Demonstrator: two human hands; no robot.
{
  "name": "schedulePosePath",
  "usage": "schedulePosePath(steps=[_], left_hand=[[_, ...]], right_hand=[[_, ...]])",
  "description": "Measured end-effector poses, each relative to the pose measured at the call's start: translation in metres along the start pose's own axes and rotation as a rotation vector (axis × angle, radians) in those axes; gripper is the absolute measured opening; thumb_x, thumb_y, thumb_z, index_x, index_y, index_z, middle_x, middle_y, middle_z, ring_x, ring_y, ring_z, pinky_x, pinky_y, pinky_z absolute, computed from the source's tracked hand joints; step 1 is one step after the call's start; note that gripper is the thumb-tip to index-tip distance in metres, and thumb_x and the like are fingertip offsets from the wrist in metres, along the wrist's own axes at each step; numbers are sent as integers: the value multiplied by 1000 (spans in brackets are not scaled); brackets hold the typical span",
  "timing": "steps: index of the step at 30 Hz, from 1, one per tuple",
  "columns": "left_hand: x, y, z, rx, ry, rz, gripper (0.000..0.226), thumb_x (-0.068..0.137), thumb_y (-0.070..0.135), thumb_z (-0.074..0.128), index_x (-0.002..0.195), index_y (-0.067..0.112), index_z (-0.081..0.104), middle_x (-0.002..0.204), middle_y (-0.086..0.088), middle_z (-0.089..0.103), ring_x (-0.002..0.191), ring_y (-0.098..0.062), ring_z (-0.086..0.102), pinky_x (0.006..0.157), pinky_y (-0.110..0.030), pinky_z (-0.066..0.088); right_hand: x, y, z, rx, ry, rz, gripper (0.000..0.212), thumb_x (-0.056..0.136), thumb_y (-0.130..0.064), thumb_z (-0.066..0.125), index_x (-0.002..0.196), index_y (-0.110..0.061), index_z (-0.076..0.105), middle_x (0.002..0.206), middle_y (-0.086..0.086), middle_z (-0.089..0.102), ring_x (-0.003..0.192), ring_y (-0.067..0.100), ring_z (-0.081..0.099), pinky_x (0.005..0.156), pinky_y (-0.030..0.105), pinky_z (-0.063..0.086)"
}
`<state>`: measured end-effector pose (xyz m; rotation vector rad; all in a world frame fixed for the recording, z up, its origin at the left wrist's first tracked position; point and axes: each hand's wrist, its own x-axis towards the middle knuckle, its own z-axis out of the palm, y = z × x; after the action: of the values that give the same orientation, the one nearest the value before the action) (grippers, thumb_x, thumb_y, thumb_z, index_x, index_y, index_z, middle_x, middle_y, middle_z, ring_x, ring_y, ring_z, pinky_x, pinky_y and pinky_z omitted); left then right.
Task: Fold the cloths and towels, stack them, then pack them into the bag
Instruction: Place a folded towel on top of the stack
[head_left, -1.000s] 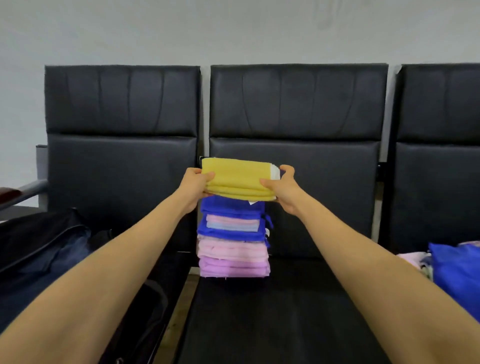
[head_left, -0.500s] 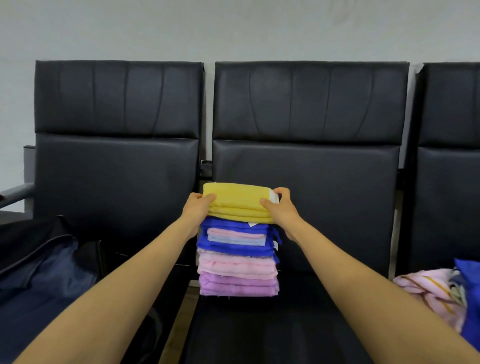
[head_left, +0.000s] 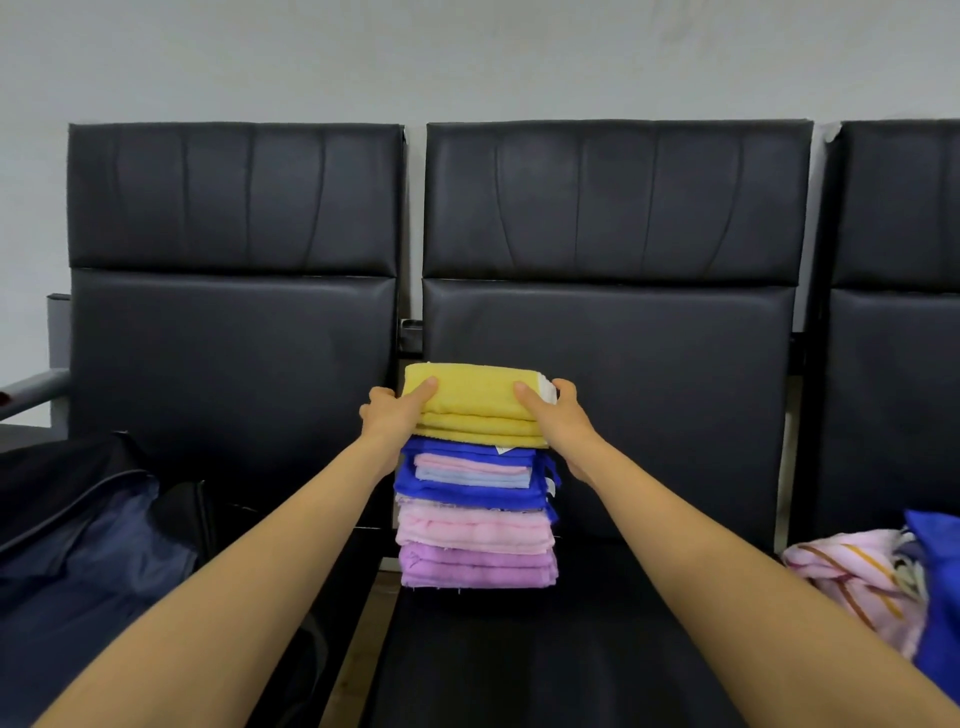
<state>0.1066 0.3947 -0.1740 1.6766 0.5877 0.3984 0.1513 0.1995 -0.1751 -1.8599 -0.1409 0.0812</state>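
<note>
Head: left hand (head_left: 392, 415), right hand (head_left: 560, 422) grip yellow towel (head_left: 474, 410); bag (head_left: 78, 545) apart.

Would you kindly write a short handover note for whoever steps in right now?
Left hand and right hand: both grip the ends of the yellow towel, thumbs on top.
It sits atop the folded stack on the middle seat.
Done: stack folded.
To do: fold the loose cloths on the right, then pack everything into the bag on the left.

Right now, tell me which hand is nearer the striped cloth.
Right. The right hand grips the yellow towel at the end toward the striped cloth; the left hand, the far end.
</note>
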Motion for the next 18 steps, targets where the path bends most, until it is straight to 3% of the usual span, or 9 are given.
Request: schedulePosePath(steps=[3,5,8,10,12,14,17,18], left_hand=[[-7,2,-1,35,35,-2,86,82,59,61,145,10,29,146,-14,30,130,-31,38,103,-44,40],[-16,4,-3,62,90,88,77,85,54,62,142,12,33,144,-13,30,132,-29,35,104,-41,38],[-36,-3,-6,163,209,480,50,85,35,69,125,14,49,125,-7,37,120,-19,36,89,-29,35],[-45,-10,-4,240,230,588,45,82,31,74,118,15,52,116,-3,34,111,-14,32,87,-29,36],[-44,-15,1,228,186,387,62,80,36,75,128,14,43,125,-8,31,115,-17,31,92,-33,38],[-39,-15,3,38,62,146,73,80,43,73,135,12,36,135,-9,37,121,-24,41,97,-40,43],[-35,-6,4,-92,26,236,43,87,27,68,124,12,49,122,-5,56,107,-20,56,87,-35,49],[-34,-2,3,-92,61,294,32,90,19,65,118,11,52,116,-3,57,103,-17,55,83,-31,47]], right_hand=[[-4,0,1,31,15,13,80,89,-52,56,149,-22,13,148,10,31,125,28,45,96,40,46],[-9,-2,0,-5,86,-39,78,90,-52,54,149,-21,14,149,11,28,129,29,41,100,42,44],[-22,-3,-6,-304,290,-429,50,92,-40,57,135,-20,40,136,5,39,125,21,38,99,40,44],[-30,0,-5,-473,254,-641,39,90,-36,60,125,-22,50,129,1,40,122,15,36,97,36,44],[-32,8,0,-589,118,-615,45,90,-33,61,132,-24,48,138,2,31,130,18,26,101,35,41],[-28,15,2,-623,50,-522,45,95,-21,55,138,-24,43,143,5,25,132,22,25,102,32,41],[-19,11,0,-399,113,-474,29,98,-14,45,125,-18,53,127,4,40,107,16,47,77,14,43],[-16,9,0,-303,136,-475,24,97,-16,46,118,-18,56,121,4,44,96,14,49,72,15,42]])
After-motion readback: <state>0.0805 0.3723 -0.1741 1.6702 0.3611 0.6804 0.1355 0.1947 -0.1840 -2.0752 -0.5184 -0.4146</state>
